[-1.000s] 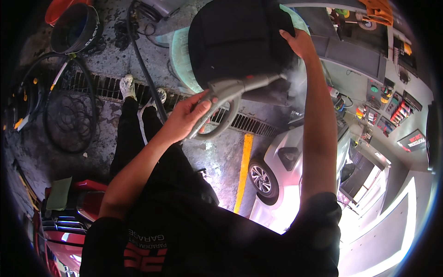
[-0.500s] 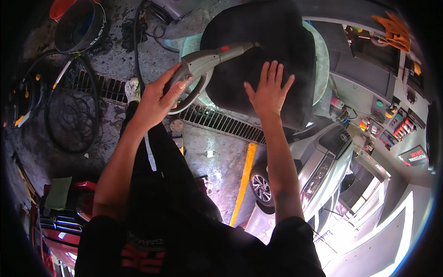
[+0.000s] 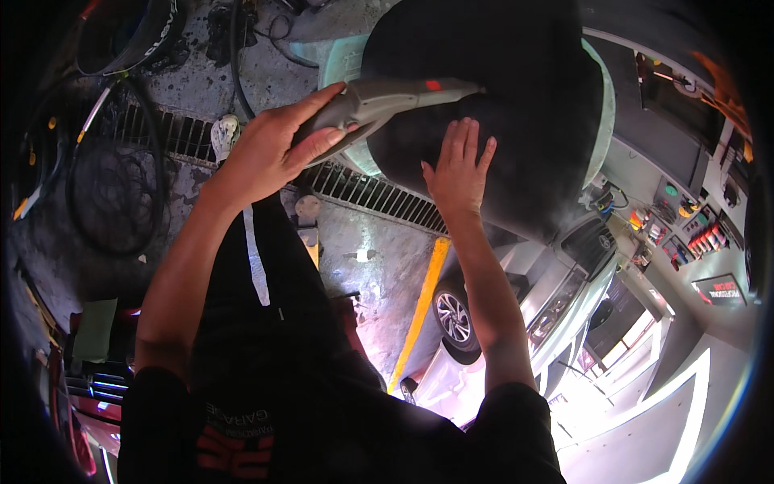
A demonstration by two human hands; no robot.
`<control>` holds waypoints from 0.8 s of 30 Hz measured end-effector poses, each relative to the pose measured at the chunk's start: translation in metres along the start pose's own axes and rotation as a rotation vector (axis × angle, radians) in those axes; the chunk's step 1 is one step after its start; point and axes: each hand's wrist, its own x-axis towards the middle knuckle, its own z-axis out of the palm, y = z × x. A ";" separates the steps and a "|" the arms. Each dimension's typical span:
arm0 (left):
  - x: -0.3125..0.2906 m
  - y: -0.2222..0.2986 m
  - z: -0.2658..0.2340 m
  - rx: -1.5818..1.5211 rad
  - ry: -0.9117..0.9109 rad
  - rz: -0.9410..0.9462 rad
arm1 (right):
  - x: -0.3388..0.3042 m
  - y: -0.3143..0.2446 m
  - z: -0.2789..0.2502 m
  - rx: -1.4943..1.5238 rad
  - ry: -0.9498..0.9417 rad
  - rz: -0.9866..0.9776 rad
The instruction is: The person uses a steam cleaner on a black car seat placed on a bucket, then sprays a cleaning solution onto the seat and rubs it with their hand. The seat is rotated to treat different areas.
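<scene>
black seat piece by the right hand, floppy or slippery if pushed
The black seat piece is probably fairly stiff, since its broad, rounded outline shows no obvious sag. Its matte, cloth-like surface suggests little slipping under the right hand.

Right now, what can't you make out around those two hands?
All in the head view:
- The far end of the black padded piece: cut off by the top edge.
- Part of the grey nozzled tool's handle: covered by the left hand.
- The right hand's palm: hidden behind its back.
- The black bucket's far side: cut off by the top edge.
</scene>
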 end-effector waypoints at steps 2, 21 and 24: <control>-0.005 -0.017 0.001 -0.030 -0.005 -0.086 | -0.004 -0.006 0.009 -0.003 0.022 -0.012; 0.021 -0.108 -0.004 -0.229 0.329 -0.389 | 0.146 -0.145 0.002 0.774 -0.167 0.213; 0.027 -0.121 0.004 -0.326 0.366 -0.364 | 0.147 -0.156 0.007 0.776 -0.179 0.217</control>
